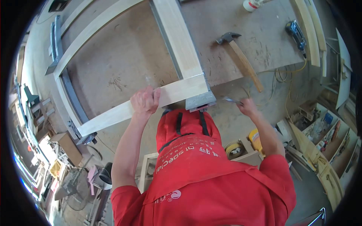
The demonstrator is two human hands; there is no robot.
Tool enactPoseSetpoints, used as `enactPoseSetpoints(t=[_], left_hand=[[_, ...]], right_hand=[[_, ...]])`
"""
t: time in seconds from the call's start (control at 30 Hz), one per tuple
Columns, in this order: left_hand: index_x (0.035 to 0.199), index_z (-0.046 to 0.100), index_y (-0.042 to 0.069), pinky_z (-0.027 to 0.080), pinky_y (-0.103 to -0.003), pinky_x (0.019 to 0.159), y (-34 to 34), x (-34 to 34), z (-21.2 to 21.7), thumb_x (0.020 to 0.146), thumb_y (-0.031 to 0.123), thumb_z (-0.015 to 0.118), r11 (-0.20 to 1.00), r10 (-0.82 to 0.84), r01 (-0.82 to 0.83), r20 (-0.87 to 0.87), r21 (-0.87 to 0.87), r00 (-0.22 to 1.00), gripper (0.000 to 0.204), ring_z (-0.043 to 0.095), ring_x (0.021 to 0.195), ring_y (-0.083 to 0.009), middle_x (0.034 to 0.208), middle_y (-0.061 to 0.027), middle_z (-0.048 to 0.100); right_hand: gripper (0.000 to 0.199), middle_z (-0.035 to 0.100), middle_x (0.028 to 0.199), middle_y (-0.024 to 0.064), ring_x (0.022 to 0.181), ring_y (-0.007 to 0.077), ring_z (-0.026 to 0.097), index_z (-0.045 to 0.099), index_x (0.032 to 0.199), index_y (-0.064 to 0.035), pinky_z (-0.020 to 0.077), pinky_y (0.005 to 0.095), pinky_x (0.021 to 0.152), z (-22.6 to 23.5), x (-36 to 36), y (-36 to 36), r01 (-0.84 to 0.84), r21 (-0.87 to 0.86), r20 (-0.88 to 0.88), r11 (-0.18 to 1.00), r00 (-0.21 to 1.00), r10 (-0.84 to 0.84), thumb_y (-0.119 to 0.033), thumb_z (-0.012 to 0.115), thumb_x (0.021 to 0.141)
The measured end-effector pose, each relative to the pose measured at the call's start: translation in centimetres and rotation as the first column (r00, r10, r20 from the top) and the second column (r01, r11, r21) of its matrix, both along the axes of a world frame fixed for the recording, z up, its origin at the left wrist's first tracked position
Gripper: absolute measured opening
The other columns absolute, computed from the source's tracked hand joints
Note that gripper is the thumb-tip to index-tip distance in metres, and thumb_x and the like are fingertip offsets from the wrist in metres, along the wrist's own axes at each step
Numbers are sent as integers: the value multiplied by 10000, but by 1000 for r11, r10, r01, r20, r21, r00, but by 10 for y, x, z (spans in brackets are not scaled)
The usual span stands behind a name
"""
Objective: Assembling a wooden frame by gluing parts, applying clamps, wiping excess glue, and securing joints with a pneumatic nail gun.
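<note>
Our left hand (145,101) grips the frame (113,115) on its near rail; our right hand (247,107) pinches a small metal piece (230,100) near the hammer (241,60)

Right hand (247,106): small metal item (230,100) at fingertips, too blurred to identify. Left hand (145,101): fingertips hidden behind wooden frame (113,115) rail. Frame far end cut off at top edge. White container (250,4) cropped likewise.
</note>
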State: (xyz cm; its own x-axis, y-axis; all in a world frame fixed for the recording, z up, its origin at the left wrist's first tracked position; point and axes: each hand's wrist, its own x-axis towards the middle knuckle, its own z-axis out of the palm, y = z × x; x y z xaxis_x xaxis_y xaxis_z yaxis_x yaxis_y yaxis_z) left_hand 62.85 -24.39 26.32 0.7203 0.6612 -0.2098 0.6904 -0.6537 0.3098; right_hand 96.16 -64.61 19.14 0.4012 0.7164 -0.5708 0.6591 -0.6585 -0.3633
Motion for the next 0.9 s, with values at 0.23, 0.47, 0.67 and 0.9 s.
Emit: enactPoseSetpoints(t=[0.23,0.47,0.67,0.9], left_hand=[[843,700,184,563,-472,637,4,-59,43,662,171,744,940,52,-24,72,-340,996,186,689,746,-334,807,-111,688],[1046,654,60,528,-430,948,-53,-167,52,810,260,773,990,-130,139,522,22,843,331,600,1151,-336,1144,-163,633],[1093,665,68,529,-490,992,35,-455,139,809,86,778,976,81,-215,846,41,527,306,650,1120,-362,1108,-143,674],[1251,685,82,555,-431,923,286,-772,71,798,91,790,625,669,-762,619,-170,410,464,682,1048,-350,1149,-155,693]], right_hand=[[227,631,781,189,752,399,622,634,860,-28,476,490,680,188,-79,157,-86,353,280,932,960,-18,-220,732,930],[394,666,1137,234,1079,420,624,642,1224,13,499,478,942,184,-253,312,-463,525,365,714,881,302,-256,731,949],[620,548,1428,267,1345,454,501,537,1404,32,394,526,1149,129,-476,367,-509,474,245,719,860,448,-328,734,939],[614,544,1430,246,1337,442,497,552,1378,28,391,520,1147,76,-632,475,-646,347,479,679,745,464,-419,632,965]])
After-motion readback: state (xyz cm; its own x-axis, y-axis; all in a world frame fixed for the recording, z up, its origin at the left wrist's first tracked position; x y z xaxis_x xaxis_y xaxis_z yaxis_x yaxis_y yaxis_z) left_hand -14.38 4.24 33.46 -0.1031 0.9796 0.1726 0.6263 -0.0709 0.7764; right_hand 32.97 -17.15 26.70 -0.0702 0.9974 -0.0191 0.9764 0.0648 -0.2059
